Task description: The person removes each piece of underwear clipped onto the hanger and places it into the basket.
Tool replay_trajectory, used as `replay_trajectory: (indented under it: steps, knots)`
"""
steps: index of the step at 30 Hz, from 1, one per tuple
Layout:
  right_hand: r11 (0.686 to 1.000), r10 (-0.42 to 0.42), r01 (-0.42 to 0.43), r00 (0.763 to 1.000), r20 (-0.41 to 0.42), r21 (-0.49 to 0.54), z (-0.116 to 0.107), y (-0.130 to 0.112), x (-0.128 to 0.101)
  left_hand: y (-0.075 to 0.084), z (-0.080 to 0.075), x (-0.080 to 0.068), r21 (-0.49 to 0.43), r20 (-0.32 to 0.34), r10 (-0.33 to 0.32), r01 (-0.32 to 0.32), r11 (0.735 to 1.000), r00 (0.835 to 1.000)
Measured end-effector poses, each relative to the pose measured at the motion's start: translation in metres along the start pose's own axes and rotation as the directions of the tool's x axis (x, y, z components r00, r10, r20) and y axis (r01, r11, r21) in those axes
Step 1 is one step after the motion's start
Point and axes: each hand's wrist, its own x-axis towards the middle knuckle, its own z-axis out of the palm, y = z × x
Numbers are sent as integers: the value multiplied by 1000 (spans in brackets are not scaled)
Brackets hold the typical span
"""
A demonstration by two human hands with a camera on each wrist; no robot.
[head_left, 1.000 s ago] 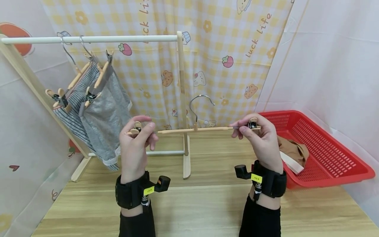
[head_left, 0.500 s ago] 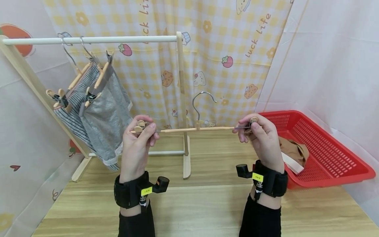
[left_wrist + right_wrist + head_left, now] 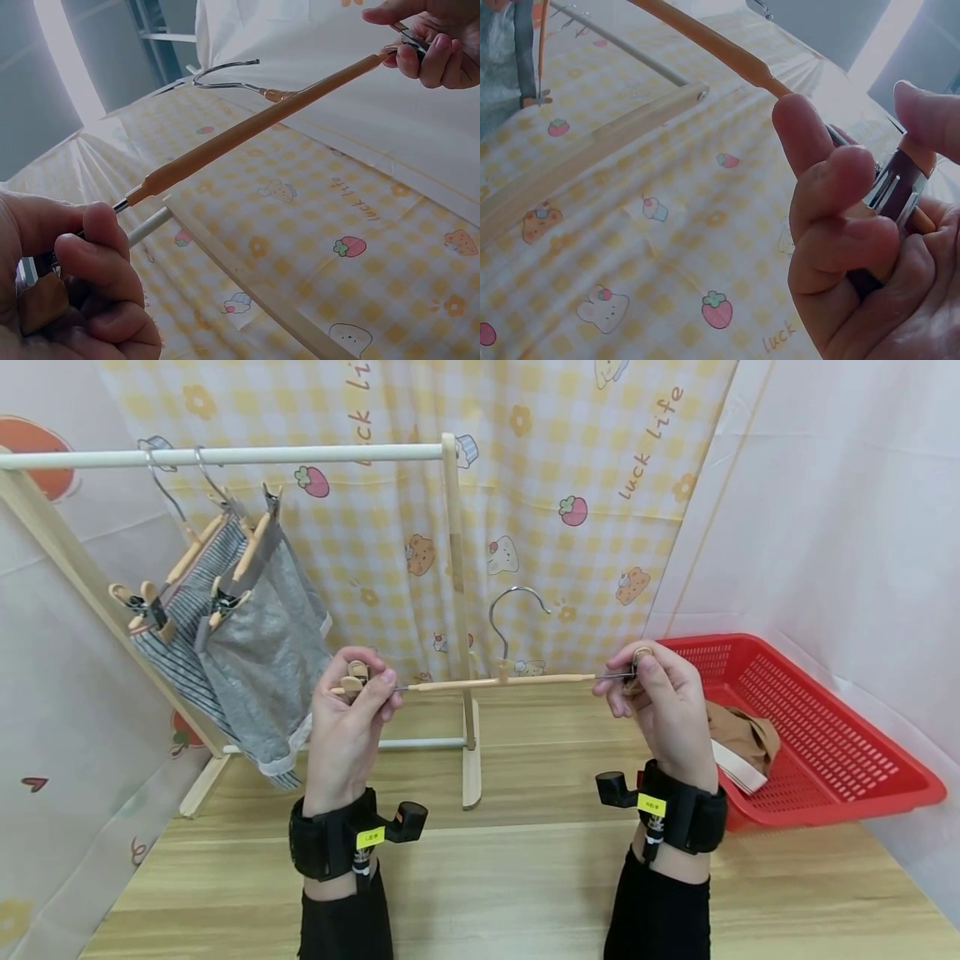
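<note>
Both hands hold a clip hanger [image 3: 465,682] level above the table, its bar of light wood with a metal hook [image 3: 517,591] pointing up. My left hand [image 3: 348,718] pinches the left end of the rod, with the wooden clip [image 3: 356,678] by its palm. At the other end my right hand [image 3: 667,714] grips the right clip [image 3: 640,662] between curled fingers and thumb; the right wrist view shows this clip's metal part [image 3: 896,184] among the fingers. No garment hangs from this hanger.
Left, a wooden rack [image 3: 453,527] with a white rail [image 3: 300,455] bears striped shorts [image 3: 180,672] and grey shorts [image 3: 258,652] on clip hangers. Right, a red basket [image 3: 847,735] holds a brown garment [image 3: 738,735] with a white band. A checked curtain [image 3: 600,468] hangs behind.
The hanger has shifted slightly to the right. My right thumb and fingers have moved from the rod's end onto the right clip. My left hand keeps its hold, and the view has tilted a little.
</note>
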Motion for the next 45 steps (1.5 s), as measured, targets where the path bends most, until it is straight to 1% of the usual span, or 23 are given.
replay_trajectory:
  steps: [4,7,13,18,20,22,25,28,31,33,36,40,45]
  knots:
    - [1000,12,-12,1000,-9,9,1,-1,0,-2,0,0,-6,27,22,-21,1000,999]
    - [999,36,-36,999,-19,10,1,-2,-1,-2,0,-1,-3,43,37,-37,999,998]
    - [998,66,-67,997,-34,-19,1,-5,-2,-2,0,-1,9,40,44,-44,999,998]
    - [996,77,-78,996,-44,-32,0,-5,-3,-2,1,0,57,11,29,-29,998,1000]
    - [996,78,-80,996,-49,-36,0,-5,-3,-3,0,0,102,-3,25,-24,994,1000]
    - [996,76,-79,995,-59,-42,-1,-5,-3,-3,0,0,155,-1,23,-23,988,1000]
    - [996,69,-74,994,-85,-54,-2,-5,-2,-3,-2,0,222,26,19,-25,975,999]
    - [993,67,-78,990,-122,-86,-2,-5,-2,-3,-3,1,229,72,26,-42,973,997]
    - [988,77,-95,987,-143,-124,-2,-5,-1,-5,-4,1,233,97,59,-80,969,994]
    - [983,91,-112,985,-144,-143,-3,-5,-1,-6,-4,2,225,95,85,-105,969,992]
    - [981,113,-133,984,-137,-142,-2,-6,-1,-7,-3,2,224,76,113,-127,966,991]
    - [981,128,-145,983,-131,-131,-2,-6,-1,-8,-2,3,226,49,124,-132,965,991]
    - [979,142,-157,983,-114,-132,-3,-5,-1,-8,-2,3,231,29,122,-125,965,992]
